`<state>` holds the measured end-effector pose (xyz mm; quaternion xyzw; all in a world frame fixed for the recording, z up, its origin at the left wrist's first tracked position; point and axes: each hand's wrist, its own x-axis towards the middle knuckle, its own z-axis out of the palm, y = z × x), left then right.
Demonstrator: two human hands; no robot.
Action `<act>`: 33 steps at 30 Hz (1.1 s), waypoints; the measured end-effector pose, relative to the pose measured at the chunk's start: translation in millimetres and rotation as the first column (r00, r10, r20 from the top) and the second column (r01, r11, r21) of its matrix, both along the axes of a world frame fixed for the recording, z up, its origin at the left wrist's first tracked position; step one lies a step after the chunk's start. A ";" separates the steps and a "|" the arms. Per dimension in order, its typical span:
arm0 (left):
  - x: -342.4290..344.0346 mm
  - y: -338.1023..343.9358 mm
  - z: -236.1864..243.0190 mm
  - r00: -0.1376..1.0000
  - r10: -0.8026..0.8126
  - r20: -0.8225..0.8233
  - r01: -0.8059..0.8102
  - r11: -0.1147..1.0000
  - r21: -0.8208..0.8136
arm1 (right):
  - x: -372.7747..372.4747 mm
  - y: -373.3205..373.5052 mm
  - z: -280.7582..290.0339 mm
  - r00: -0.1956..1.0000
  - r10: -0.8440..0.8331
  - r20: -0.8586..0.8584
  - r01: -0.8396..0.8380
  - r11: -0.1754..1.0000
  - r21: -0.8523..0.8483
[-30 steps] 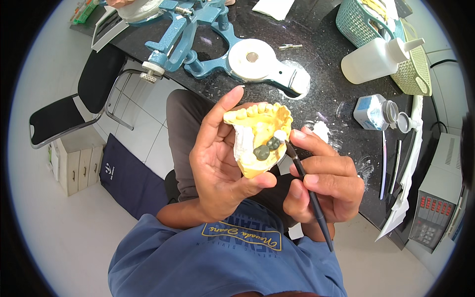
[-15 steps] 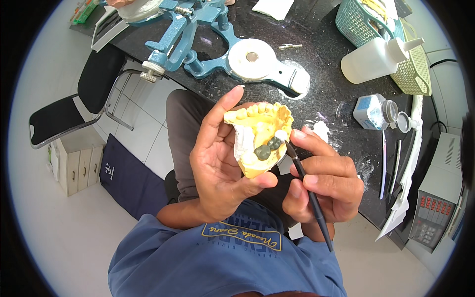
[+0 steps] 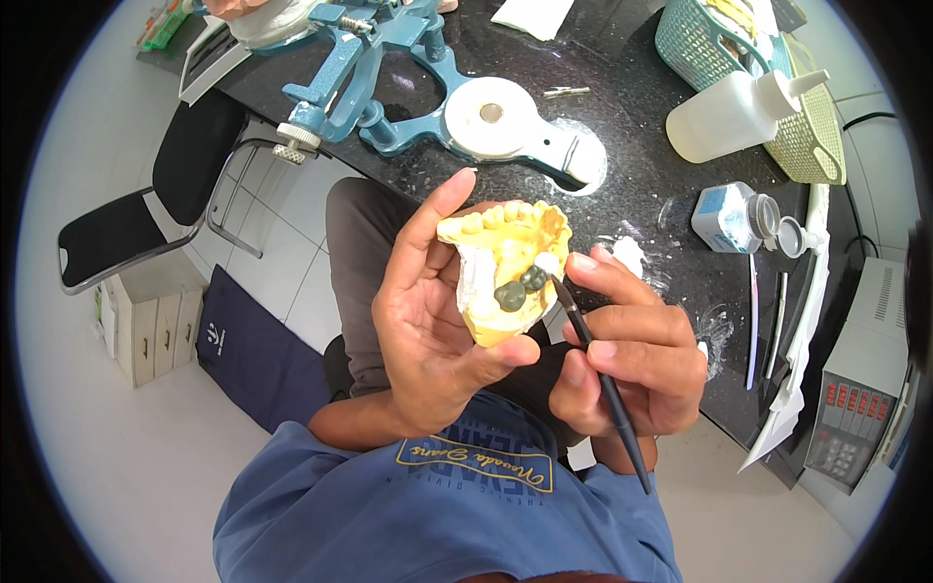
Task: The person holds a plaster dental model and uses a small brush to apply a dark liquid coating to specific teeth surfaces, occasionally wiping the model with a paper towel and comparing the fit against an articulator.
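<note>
My left hand (image 3: 418, 340) cradles a yellow dental cast (image 3: 520, 236) with a white section on its left side, thumb at the lower edge. Dark green crown-shaped pieces (image 3: 511, 296) sit on the cast beside a small white tooth (image 3: 546, 263). My right hand (image 3: 637, 360) grips a slim black brush (image 3: 611, 403) in bent fingers, its fine tip at the green piece nearest the white tooth; whether it touches is hard to tell. My right index fingertip is beside the cast's right side.
A blue metal articulator (image 3: 408, 126) stands on the speckled black worktop (image 3: 632, 126). A squeeze bottle (image 3: 724, 121), open jar (image 3: 729, 219), plastic baskets (image 3: 802, 146), thin sticks (image 3: 782, 325) and grey machine (image 3: 846, 408) are at right. A black chair (image 3: 112, 233) and drawer cabinet (image 3: 160, 330) stand left.
My right hand and the brush have shifted slightly left along the green pieces. The whole view has also shifted very slightly; my left hand keeps its hold on the cast.
</note>
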<state>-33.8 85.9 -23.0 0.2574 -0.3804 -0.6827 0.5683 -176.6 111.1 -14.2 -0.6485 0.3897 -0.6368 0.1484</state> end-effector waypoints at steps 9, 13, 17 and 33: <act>1.9 0.0 -3.2 0.999 -0.047 -0.006 0.047 0.999 0.017 | -0.2 0.4 1.9 0.996 0.025 0.085 -0.028 0.999 0.029; -5.6 1.1 5.1 0.986 0.057 0.159 -0.072 0.993 0.089 | 1.1 0.0 3.3 0.993 0.025 0.113 -0.031 0.998 0.051; -5.3 0.7 4.8 0.983 0.054 0.176 -0.069 0.995 0.078 | -0.2 1.3 3.5 0.994 0.019 0.109 -0.025 0.998 0.052; -4.8 1.2 1.9 0.983 0.069 0.170 -0.080 0.995 0.059 | -2.1 1.4 0.5 0.998 0.037 0.045 -0.039 0.999 0.027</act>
